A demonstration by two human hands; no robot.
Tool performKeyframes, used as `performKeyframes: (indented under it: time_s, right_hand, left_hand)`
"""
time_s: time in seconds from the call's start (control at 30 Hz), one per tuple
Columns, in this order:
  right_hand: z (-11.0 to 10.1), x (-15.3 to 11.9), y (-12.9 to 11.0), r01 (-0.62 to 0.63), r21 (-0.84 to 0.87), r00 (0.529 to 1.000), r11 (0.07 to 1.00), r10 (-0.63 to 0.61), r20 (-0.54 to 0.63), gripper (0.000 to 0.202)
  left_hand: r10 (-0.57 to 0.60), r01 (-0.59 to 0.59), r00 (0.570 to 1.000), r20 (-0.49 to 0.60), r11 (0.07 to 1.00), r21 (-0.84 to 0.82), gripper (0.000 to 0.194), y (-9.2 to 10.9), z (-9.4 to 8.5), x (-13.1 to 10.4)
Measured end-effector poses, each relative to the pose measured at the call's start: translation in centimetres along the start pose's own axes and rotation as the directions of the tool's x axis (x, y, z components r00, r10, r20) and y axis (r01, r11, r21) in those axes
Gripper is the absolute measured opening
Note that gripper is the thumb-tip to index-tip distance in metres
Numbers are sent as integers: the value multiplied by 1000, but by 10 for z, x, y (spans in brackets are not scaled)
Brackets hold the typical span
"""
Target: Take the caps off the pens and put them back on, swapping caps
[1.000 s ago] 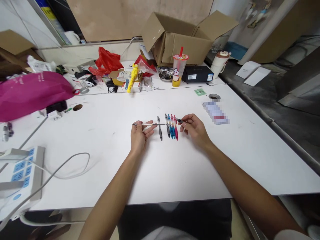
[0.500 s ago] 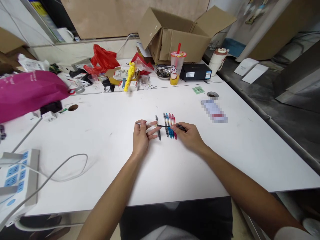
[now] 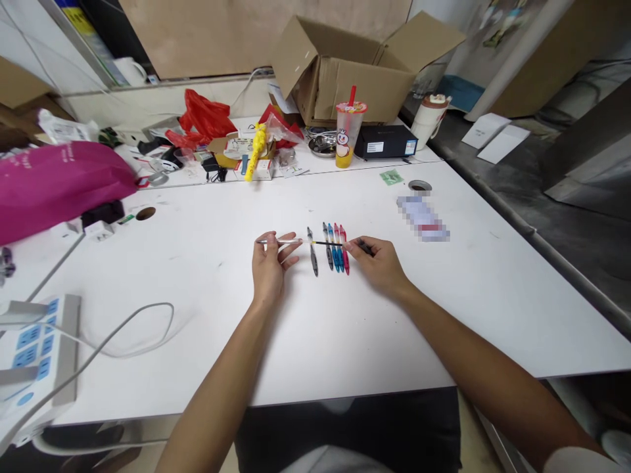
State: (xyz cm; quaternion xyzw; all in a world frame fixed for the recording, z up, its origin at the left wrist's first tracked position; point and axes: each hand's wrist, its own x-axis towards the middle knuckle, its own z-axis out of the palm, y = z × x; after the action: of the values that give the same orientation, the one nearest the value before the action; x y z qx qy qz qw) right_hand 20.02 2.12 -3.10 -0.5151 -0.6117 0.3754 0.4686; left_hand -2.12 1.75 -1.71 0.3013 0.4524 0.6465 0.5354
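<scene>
My left hand (image 3: pixel 269 266) holds a clear pen barrel (image 3: pixel 290 241) between thumb and fingers, its open end pointing right. My right hand (image 3: pixel 379 263) pinches a thin black refill (image 3: pixel 328 244) and has a dark grip piece (image 3: pixel 365 247) in its fingers. The refill's left tip lies just right of the barrel, apart from it. Under the refill, on the white table, lie a grey pen (image 3: pixel 314 257) by itself and a row with a black pen (image 3: pixel 330 256), blue pens (image 3: pixel 336 258) and a red pen (image 3: pixel 346 263).
A power strip (image 3: pixel 69 348) with a cable is at the left, a magenta bag (image 3: pixel 64 184) behind it. Along the back stand a drink cup (image 3: pixel 344 141), a black box (image 3: pixel 384 142) and a cardboard box (image 3: pixel 355 85). A blurred-out item (image 3: pixel 422 218) lies at the right.
My left hand has moved left with the barrel, and my right hand slightly right. The refill has come out of the barrel, and a gap now shows between them.
</scene>
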Motion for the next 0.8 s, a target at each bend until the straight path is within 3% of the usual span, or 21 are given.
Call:
performKeyframes:
  time_s: [0.4, 0.6, 0.8]
  right_hand:
    - [2, -1, -4, -11, 19, 1000, 1000, 11, 10, 41]
    - [8, -5, 1, -25, -13, 993, 1000, 26, 115, 44]
    - [1, -3, 1, 38, 37, 991, 999, -43, 127, 43]
  left_hand:
    - [-22, 24, 992, 121, 1000, -19, 45, -8, -1, 2]
    - [-112, 113, 965, 236, 994, 10, 40, -16, 7, -6]
    - [-94, 104, 982, 166, 993, -48, 33, -11, 5, -3]
